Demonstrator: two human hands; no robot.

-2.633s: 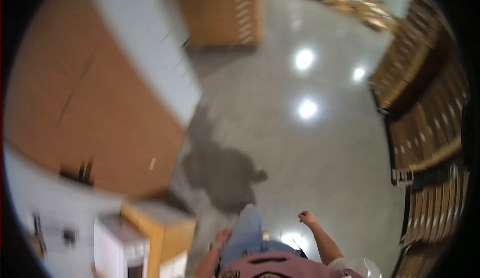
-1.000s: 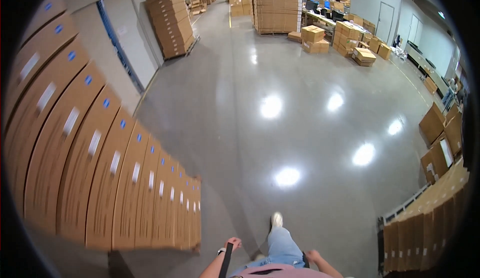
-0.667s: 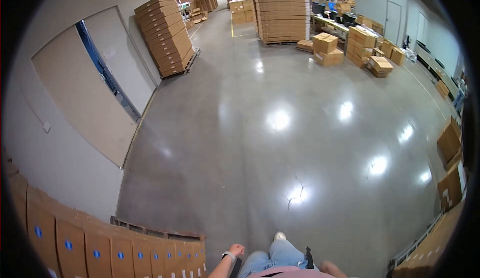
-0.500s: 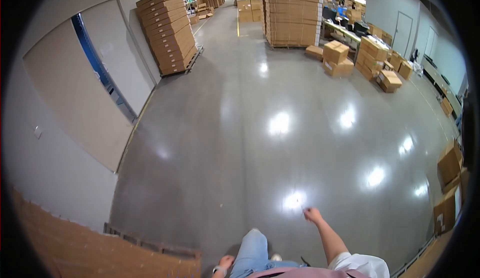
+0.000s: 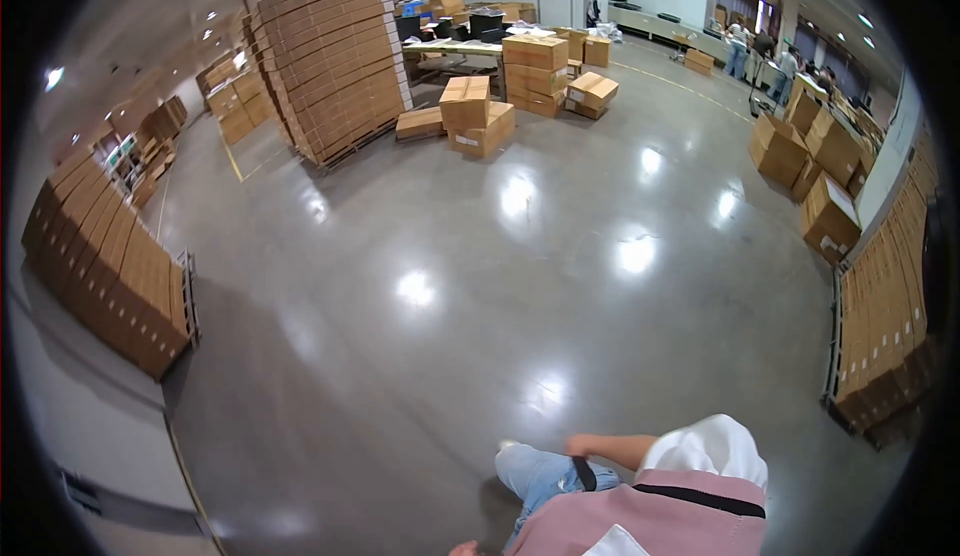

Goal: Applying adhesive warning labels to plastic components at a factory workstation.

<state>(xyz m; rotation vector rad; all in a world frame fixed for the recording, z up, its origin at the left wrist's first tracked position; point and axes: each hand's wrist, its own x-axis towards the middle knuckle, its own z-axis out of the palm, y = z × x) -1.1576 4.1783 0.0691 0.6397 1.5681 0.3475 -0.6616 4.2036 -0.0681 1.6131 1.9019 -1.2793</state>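
Observation:
My right hand [image 5: 578,446] hangs beside the thigh of my light blue jeans [image 5: 540,478], close to a black strap [image 5: 584,473] on my pink apron [image 5: 650,516]. It is small and blurred, so its fingers do not show clearly. Only a bit of my left hand [image 5: 464,549] shows at the lower edge, left of the jeans, and its fingers are mostly cut off. Nothing can be seen in either hand. Grey, shiny floor [image 5: 400,396] spreads out below and ahead of both.
A tall pallet stack of flat cartons [image 5: 325,66] rises at the far left. Another carton stack [image 5: 110,266] stands by the left wall. Ahead are loose boxes [image 5: 480,126] near a work table [image 5: 450,47]. More boxes [image 5: 815,156] and a loaded pallet [image 5: 880,326] line the right; people [image 5: 738,46] stand beyond.
My view has swung to the right, bringing the right-hand stacks and people into sight. My right hand has come back from its forward swing to my thigh. My left hand has slipped mostly out of frame.

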